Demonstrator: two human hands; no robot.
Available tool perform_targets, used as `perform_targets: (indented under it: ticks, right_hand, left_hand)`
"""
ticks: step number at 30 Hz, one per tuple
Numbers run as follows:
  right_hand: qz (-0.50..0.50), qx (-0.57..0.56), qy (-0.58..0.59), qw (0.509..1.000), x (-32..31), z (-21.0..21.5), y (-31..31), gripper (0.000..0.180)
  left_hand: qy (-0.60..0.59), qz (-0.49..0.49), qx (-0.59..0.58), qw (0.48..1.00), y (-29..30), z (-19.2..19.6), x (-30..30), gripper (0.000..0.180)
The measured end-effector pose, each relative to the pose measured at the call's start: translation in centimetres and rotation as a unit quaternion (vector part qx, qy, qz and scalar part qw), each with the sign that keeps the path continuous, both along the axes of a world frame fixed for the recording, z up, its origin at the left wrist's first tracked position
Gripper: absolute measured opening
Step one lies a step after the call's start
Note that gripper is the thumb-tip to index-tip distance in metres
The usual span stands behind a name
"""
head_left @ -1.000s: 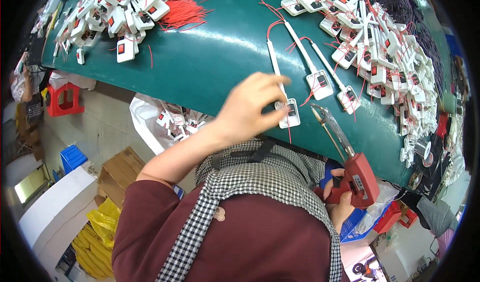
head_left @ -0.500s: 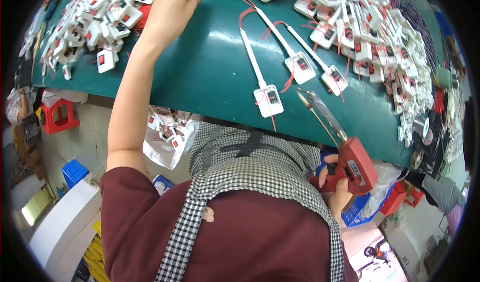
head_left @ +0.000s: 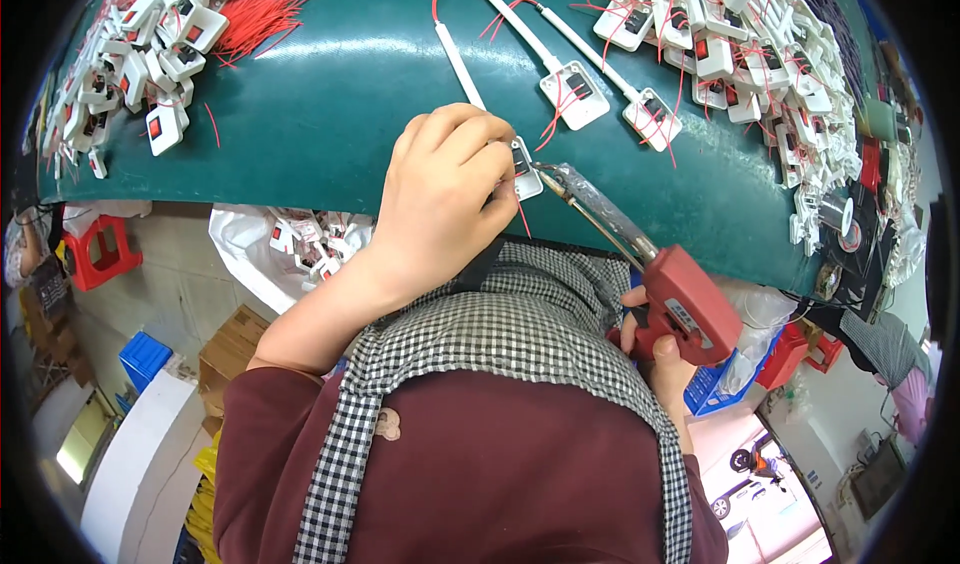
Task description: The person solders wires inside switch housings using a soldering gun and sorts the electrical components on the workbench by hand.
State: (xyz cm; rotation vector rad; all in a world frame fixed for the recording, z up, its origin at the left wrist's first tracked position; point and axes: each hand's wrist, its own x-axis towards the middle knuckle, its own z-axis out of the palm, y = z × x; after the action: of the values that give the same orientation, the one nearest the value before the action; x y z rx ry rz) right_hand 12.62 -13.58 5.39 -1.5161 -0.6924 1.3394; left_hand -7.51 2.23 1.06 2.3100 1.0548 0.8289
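Note:
My right hand (head_left: 668, 349) is wrapped round the grip of a red soldering gun (head_left: 690, 304). The gun's slim metal tip reaches the right edge of the nearest white switch housing (head_left: 530, 181). Over that housing's left side is my left hand (head_left: 450, 174), its fingers curled and pressed together. Whatever those fingers hold is hidden behind them. Thin red wires show at this housing, and its white stem (head_left: 459, 64) runs up and away. To the right lie two more stemmed housings, one in the middle (head_left: 580, 109) and one farther right (head_left: 660, 129), both with black terminals and red wires.
A bundle of short red wires (head_left: 258, 22) lies beside a heap of white switch housings (head_left: 150, 54) at the left. Another large heap (head_left: 740, 54) covers the right of the green table (head_left: 330, 104). A solder spool (head_left: 838, 212) stands at the right; a white bag (head_left: 250, 254) hangs below.
My left hand has come back from the far left of the table to the nearest housing. The soldering gun has shifted up and left, bringing its tip to that housing.

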Motion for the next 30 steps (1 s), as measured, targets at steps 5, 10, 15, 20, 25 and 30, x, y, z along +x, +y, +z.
perform_targets:
  ticks: [5,10,15,20,25,30]
  right_hand:
    - [-0.006,-0.033,-0.006,0.999,-0.1,0.1,0.0,0.072]
    - [0.012,-0.04,-0.01,0.999,0.0,0.1,0.3,0.062]
    - [-0.003,-0.059,-0.019,0.998,-0.3,0.1,0.3,0.061]
    - [0.048,-0.031,0.025,0.998,0.7,-0.5,-0.6,0.06]
    - [0.018,-0.025,0.019,0.999,0.2,0.2,-0.2,0.067]
    - [-0.012,-0.031,-0.014,0.999,-0.2,0.2,0.2,0.073]
  left_hand:
    - [0.02,0.015,0.027,0.999,-0.1,-0.2,0.2,0.014]
    - [0.03,0.014,0.025,0.999,0.0,-0.1,0.3,0.014]
    - [0.021,0.013,0.012,1.0,0.0,0.1,0.1,0.013]
    - [0.016,0.008,-0.008,1.0,0.1,0.3,-0.1,0.012]
    - [0.029,0.004,-0.027,0.999,0.1,0.6,-0.2,0.013]
    - [0.035,0.003,-0.028,0.999,0.1,0.6,-0.1,0.013]
